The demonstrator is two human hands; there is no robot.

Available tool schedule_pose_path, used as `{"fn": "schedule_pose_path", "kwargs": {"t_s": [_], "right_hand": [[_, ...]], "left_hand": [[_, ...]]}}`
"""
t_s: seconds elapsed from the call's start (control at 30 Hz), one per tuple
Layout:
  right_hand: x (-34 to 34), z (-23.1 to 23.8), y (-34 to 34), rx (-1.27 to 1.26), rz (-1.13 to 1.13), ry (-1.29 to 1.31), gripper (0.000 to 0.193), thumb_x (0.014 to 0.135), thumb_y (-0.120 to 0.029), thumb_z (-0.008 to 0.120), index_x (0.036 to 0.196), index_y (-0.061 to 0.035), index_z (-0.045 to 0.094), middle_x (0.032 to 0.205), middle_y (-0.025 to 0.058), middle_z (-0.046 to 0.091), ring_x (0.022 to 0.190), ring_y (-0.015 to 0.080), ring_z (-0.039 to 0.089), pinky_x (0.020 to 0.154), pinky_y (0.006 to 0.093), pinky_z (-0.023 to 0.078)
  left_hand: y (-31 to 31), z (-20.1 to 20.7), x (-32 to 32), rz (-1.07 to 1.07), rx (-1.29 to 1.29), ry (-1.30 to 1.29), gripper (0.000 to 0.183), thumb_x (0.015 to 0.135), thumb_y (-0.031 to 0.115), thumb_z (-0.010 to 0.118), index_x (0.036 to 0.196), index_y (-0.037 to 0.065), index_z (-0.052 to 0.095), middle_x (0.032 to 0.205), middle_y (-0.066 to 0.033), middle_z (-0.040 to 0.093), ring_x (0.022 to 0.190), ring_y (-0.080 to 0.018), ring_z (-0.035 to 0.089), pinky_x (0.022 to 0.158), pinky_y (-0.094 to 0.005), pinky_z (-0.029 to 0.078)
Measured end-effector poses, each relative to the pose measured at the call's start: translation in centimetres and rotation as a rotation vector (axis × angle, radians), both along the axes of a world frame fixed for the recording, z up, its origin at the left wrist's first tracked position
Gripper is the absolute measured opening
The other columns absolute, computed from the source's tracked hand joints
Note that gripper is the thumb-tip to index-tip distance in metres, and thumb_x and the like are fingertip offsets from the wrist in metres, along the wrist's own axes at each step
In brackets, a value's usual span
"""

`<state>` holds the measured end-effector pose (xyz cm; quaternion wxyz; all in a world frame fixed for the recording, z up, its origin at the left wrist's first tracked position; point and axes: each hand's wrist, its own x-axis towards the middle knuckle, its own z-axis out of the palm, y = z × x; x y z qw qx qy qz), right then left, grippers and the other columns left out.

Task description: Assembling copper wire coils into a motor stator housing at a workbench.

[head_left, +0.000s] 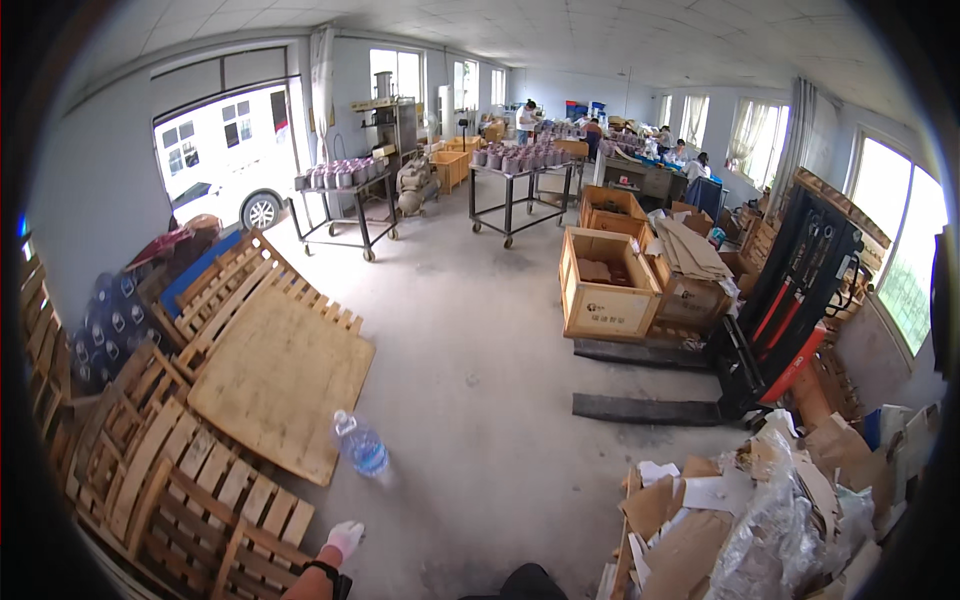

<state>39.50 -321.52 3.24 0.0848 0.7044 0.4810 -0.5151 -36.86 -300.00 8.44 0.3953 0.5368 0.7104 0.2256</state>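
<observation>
Clear blue-tinted plastic bottle (362, 448): long axis slants in view, handled top upper-left, base lower-right. Pale-gloved left hand (345, 538) nearby, not touching; can't tell finger spread.

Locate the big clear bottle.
Head view, left of centre: the bottle is on the floor, beside the wooden board, ahead of the left hand.

A whitish glove (343, 541) covers the left hand (347, 536), with a black wristband (326, 570) just behind it.
</observation>
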Motion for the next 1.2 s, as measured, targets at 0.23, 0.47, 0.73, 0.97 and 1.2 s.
{"fn": "schedule_pose_path", "kwargs": {"t_s": [0.23, 0.47, 0.73, 0.97, 1.2], "right_hand": [[3.8, -2.1, 25.1, -0.124, 0.013, -0.041, 0.024, 0.099, -0.026, 0.058, 0.095, -0.0112, 0.076, 0.091, 0.0124, 0.077, 0.084, 0.0294, 0.074, 0.074, 0.0422, 0.059], [11.1, -2.8, 59.2, 0.323, 0.485, -0.211, 0.031, 0.1, -0.025, 0.052, 0.096, -0.0093, 0.078, 0.092, 0.0121, 0.078, 0.085, 0.0271, 0.075, 0.074, 0.0409, 0.059], [7.2, -1.5, 94.4, 0.322, 0.192, -0.169, 0.042, 0.101, -0.039, 0.053, 0.098, -0.0061, 0.078, 0.085, 0.0082, 0.078, 0.071, 0.0211, 0.073, 0.066, 0.0394, 0.057], [-10.4, 0.8, 112.6, -0.03, 0.141, 0.064, 0.046, 0.102, -0.041, 0.05, 0.102, -0.0054, 0.078, 0.09, 0.0065, 0.079, 0.069, 0.0197, 0.071, 0.062, 0.0376, 0.056], [-13.9, -0.7, 130.6, -0.121, 0.061, 0.05, 0.045, 0.102, -0.041, 0.05, 0.101, -0.0055, 0.078, 0.091, 0.0064, 0.079, 0.07, 0.0196, 0.071, 0.062, 0.0377, 0.056]], "left_hand": [[24.0, -0.7, 5.4, -0.52, 0.374, 0.591, 0.02, 0.097, 0.02, 0.056, 0.093, 0.007, 0.07, 0.091, -0.019, 0.072, 0.085, -0.0398, 0.069, 0.078, -0.0505, 0.055], [28.3, -3.0, 8.6, -0.225, -0.601, 0.216, 0.017, 0.089, 0.025, 0.065, 0.09, 0.009, 0.069, 0.091, -0.0175, 0.074, 0.086, -0.0337, 0.073, 0.076, -0.0483, 0.057], [50.2, -4.9, 5.0, -0.045, -0.639, 0.119, 0.024, 0.082, 0.034, 0.07, 0.077, 0.012, 0.064, 0.082, -0.0179, 0.072, 0.079, -0.0339, 0.073, 0.071, -0.052, 0.055], [78.1, -5.2, -4.6, -0.08, 0.065, 0.317, 0.033, 0.076, 0.041, 0.075, 0.066, 0.014, 0.06, 0.075, -0.0183, 0.071, 0.073, -0.034, 0.073, 0.066, -0.0552, 0.053], [117.4, 5.5, -6.0, 0.254, -0.079, -0.061, 0.032, 0.096, 0.026, 0.06, 0.103, -0.001, 0.076, 0.09, -0.0115, 0.078, 0.082, -0.0198, 0.072, 0.076, -0.0338, 0.056]]}}
